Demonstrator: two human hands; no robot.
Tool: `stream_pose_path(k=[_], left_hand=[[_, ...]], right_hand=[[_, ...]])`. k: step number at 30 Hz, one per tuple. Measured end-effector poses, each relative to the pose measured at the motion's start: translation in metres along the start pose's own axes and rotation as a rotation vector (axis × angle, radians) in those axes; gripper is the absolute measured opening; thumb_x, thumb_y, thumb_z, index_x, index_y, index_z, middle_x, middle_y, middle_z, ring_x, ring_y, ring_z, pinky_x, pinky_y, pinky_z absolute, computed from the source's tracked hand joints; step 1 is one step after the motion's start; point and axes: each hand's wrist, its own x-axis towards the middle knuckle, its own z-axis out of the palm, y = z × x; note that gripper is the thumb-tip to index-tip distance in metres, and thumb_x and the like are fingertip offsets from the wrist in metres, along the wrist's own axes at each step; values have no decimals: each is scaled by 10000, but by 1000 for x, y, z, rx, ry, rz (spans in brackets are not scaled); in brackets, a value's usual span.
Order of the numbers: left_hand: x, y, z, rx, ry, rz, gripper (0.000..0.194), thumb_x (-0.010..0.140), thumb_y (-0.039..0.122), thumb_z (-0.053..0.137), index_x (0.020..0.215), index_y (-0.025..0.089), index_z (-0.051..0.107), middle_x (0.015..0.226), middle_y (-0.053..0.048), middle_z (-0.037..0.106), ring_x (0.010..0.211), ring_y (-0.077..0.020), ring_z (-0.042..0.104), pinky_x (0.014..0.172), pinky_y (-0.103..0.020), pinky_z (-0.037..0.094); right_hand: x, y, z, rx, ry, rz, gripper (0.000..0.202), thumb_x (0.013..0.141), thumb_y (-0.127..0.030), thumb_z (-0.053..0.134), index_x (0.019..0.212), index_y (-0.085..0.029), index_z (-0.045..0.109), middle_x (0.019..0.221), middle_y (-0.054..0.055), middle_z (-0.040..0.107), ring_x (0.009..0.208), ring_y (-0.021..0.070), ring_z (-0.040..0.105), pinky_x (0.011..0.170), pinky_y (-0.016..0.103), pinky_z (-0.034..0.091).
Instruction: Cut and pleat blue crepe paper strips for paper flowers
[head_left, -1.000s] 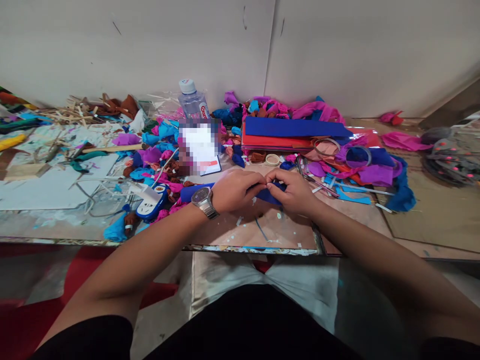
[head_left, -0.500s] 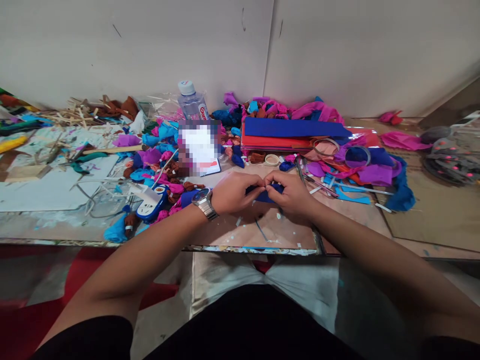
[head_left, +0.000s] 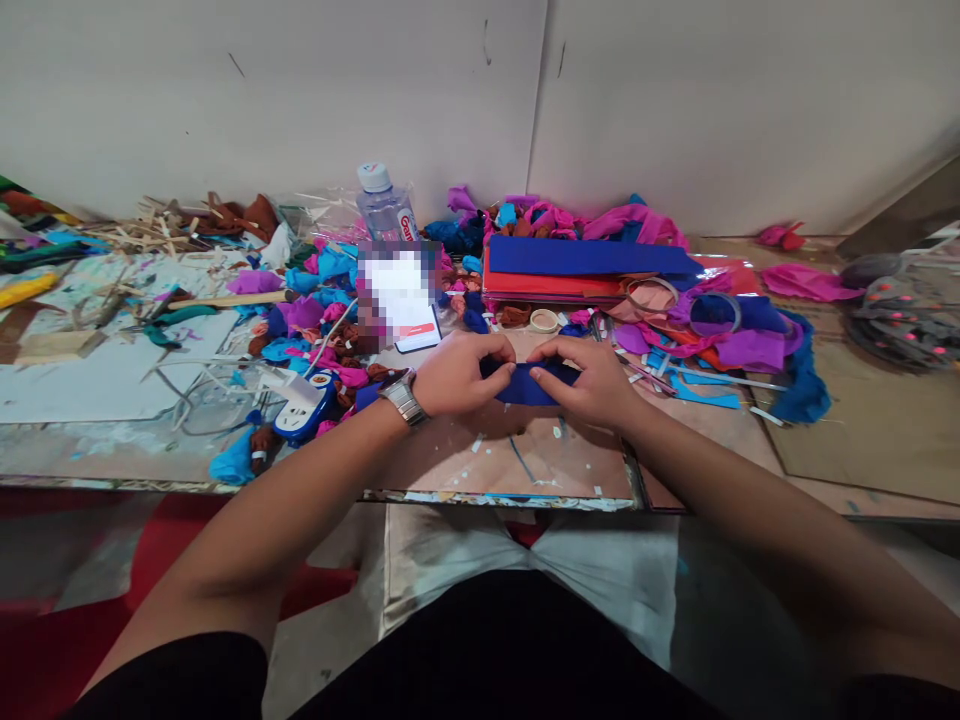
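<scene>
A strip of dark blue crepe paper (head_left: 527, 386) stretches between my two hands, just above the table's front part. My left hand (head_left: 463, 372), with a metal watch (head_left: 405, 398) at its wrist, pinches the strip's upper edge between thumb and fingers. From the other side my right hand (head_left: 586, 378) pinches the same edge, a small gap away from the left. The strip's ends pass behind both hands and are partly hidden. Beyond the hands lies a stack of folded blue and red paper (head_left: 585, 256), with a tape roll (head_left: 544, 320) in front of it.
A phone (head_left: 409, 300) with a blurred screen leans near a plastic bottle (head_left: 386, 205). Left of my hands sit a blue and white power strip (head_left: 306, 408) and pliers (head_left: 176, 325). Coloured paper bundles (head_left: 300, 315) and scraps (head_left: 750, 350) lie around. Cardboard (head_left: 862, 430) covers the right.
My hands have drawn apart sideways along the blue paper's edge, so more of the strip shows between them. Before, the fingertips met.
</scene>
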Motion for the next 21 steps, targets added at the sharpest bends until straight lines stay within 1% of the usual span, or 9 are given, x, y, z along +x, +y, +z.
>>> stream_pose_path(k=[2,4,7,10,13,17,21], left_hand=[[0,0,1,-13,-25,14,173,912,302,584,892,178,702,810,-27,720,720,-153,619,725,-295,441],[-1,-1,2,-21,-47,31,199,918,355,606,937,179,697,845,-31,724,746,-160,631,735,-296,450],[-2,0,4,27,-63,46,272,905,422,646,1023,179,677,912,-44,728,801,-185,651,754,-310,462],[-3,3,5,87,-55,63,248,930,384,607,1065,185,668,949,-53,735,848,-204,668,771,-322,461],[-2,5,3,118,-40,88,214,957,341,554,1047,198,685,921,-48,739,840,-203,674,770,-324,451],[-2,5,0,122,-34,106,251,991,321,495,999,199,714,867,-46,738,793,-188,663,743,-317,435],[-1,4,-2,80,-11,69,282,1007,331,483,967,191,725,848,-42,738,761,-175,646,731,-310,428]], right_hand=[[0,0,2,15,6,-3,119,916,-304,682,985,-226,739,963,41,792,871,222,729,826,354,532],[-1,-1,3,32,8,-2,104,922,-295,672,954,-224,741,939,34,791,852,213,727,812,342,534],[-1,-2,4,47,17,27,97,922,-279,663,930,-220,740,882,17,778,795,194,710,768,323,525],[-1,-3,5,59,22,52,113,931,-287,656,953,-219,743,867,11,772,773,187,698,748,315,521],[-1,-3,6,67,20,59,128,946,-298,645,962,-217,743,877,16,775,790,190,703,758,314,527],[-1,-1,6,39,20,41,135,959,-303,644,995,-222,747,914,20,786,815,195,717,778,318,536],[0,2,5,-50,11,-55,149,981,-326,644,1029,-241,757,990,38,805,902,223,735,862,360,552]])
